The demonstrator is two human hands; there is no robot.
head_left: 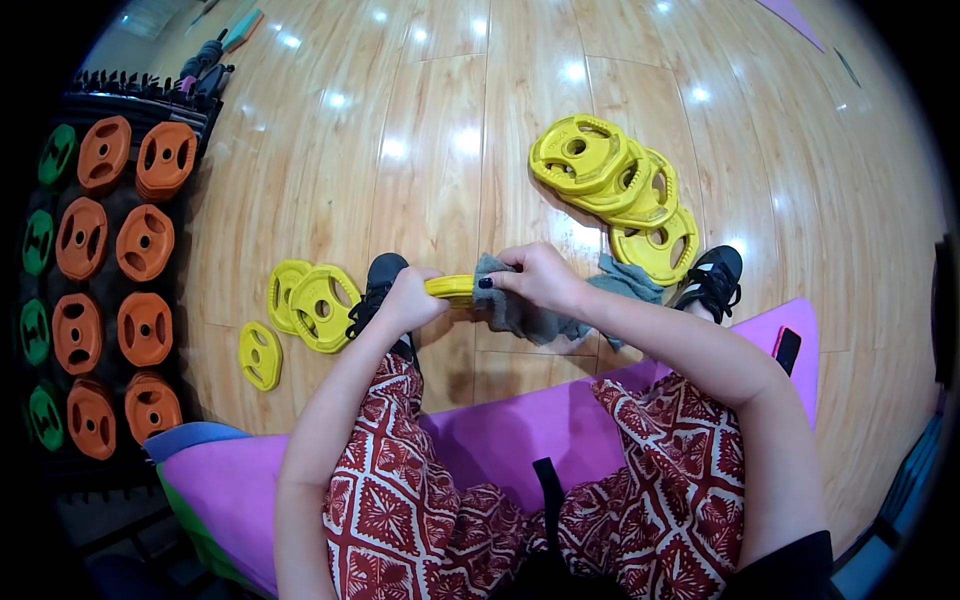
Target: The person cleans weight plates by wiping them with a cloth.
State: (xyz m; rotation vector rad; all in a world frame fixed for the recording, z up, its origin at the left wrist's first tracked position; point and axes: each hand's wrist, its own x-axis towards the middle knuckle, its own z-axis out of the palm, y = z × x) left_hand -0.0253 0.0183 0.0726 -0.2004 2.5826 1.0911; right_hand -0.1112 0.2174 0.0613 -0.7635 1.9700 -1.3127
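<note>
A yellow weight plate (452,287) is held edge-on between my hands, above the wooden floor. My left hand (411,302) grips its left end. With my right hand (541,279) I pinch a grey cloth (520,312) against the plate's right end, and the cloth hangs down and trails right toward my shoe. To the left, beside my left shoe, several yellow plates (323,308) lie on the floor, partly overlapping. Farther forward on the right, a leaning pile of yellow plates (578,155) reaches down toward my right shoe.
A rack with orange plates (145,243) and green plates (37,242) stands at the left. I sit on a purple mat (500,440), between my two black shoes (716,278). A phone (787,349) lies on the mat's right end.
</note>
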